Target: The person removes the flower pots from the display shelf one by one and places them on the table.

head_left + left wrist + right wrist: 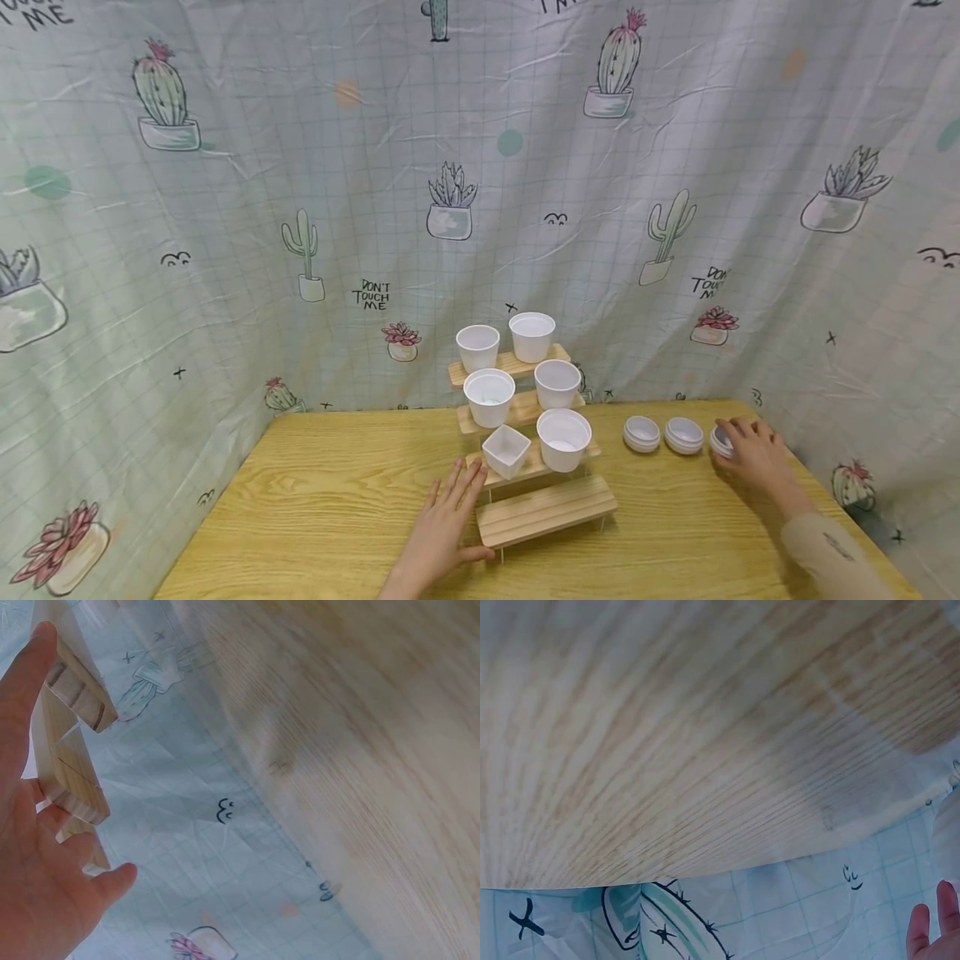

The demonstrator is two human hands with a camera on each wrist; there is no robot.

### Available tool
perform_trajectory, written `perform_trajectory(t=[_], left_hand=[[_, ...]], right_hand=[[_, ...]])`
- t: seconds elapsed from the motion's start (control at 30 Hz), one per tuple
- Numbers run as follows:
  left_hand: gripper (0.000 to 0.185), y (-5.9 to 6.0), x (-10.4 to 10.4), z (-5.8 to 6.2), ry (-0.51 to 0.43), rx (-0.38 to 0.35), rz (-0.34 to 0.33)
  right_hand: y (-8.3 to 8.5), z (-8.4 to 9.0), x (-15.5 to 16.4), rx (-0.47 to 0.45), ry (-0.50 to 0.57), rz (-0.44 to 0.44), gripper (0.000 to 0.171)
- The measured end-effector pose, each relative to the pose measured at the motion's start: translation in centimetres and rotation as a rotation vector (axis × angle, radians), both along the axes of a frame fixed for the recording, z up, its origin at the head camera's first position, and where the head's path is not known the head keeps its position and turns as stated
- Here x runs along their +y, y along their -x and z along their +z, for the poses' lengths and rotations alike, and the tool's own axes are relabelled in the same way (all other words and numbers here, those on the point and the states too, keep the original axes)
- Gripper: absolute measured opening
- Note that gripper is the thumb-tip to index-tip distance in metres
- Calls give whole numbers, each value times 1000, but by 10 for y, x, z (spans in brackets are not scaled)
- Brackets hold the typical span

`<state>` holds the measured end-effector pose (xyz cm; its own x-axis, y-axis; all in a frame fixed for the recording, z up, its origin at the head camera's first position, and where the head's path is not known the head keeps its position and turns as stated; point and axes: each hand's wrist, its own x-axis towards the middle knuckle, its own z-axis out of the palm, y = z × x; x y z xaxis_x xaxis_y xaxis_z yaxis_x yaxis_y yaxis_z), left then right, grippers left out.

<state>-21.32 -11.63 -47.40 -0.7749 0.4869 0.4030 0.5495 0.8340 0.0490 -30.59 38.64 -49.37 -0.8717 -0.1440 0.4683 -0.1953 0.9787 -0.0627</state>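
A tiered wooden stand [546,510] rises in steps on the table, with several white pots on its upper shelves. My left hand [444,527] touches the stand's left side with its fingers extended; in the left wrist view, this hand [37,855] lies along the shelf ends [75,799]. On the third shelf up from behind sit a square white pot [506,452] and a round tapered pot [564,440]. Far right, my right hand [757,460] holds a small round white pot [722,443], its thumb and fingers about it and partly hiding it. Only fingertips [949,907] show in the right wrist view.
Two more small round white pots, a left one [641,434] and a middle one [683,436], stand in a row beside the held one. A yellow wood-grain table [337,492] lies beneath. Behind hangs a cactus-print curtain [480,108], which also borders the table's sides.
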Motion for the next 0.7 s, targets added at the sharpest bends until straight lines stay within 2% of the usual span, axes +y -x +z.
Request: perform_trajectory(t=[0.3,0.57,0.7], left_hand=[[111,1,0,0,3,21,-1],[110,0,0,1,9,6,-2],[110,0,0,0,2,14,-4]], right_hand=[[8,-2,-1,-28,-38,-12,53],[11,-5,-3,-80,-58,-17,55],[13,-6,-2,-69,-73,-19,54]])
